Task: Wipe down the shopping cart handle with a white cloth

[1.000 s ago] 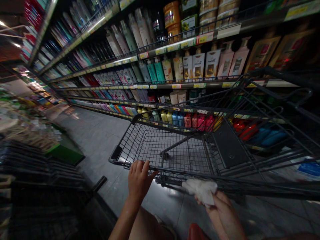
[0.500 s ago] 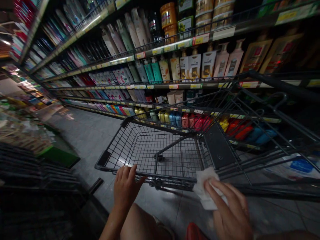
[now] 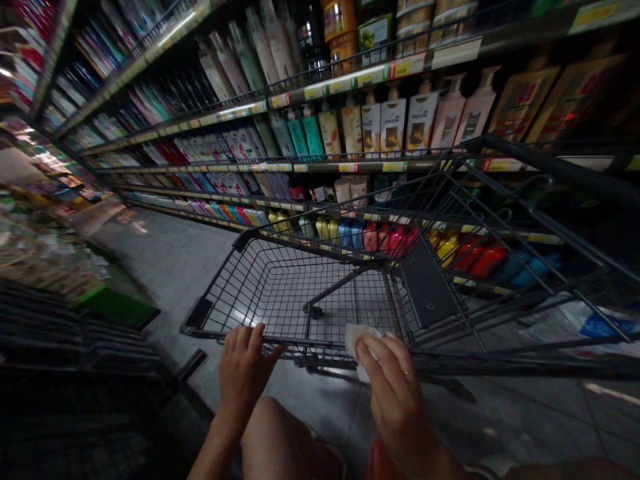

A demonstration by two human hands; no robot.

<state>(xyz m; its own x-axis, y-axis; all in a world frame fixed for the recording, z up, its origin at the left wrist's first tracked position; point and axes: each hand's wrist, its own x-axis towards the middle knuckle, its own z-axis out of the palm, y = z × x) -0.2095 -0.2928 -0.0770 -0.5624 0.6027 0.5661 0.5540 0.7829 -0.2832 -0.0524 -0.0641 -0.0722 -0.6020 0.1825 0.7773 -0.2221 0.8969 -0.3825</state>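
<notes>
A dark wire shopping cart stands in front of me, its basket bare inside. My left hand is closed over the near rim of the basket, fingers on top and thumb stretched along it. My right hand pinches a crumpled white tissue and presses it around the same rim, right of my left hand. Part of the tissue is hidden behind my fingers. The cart's handle rises at the right.
Shelves of bottles run along the far side of the cart. A green-edged display and stacked black crates stand at the left. Below the cart's right part lies a white and blue plastic package. My knee is under the near rim.
My right hand has moved left with the tissue along the rim, closer to my left hand. My left hand keeps its hold on the rim. The view has shifted slightly.
</notes>
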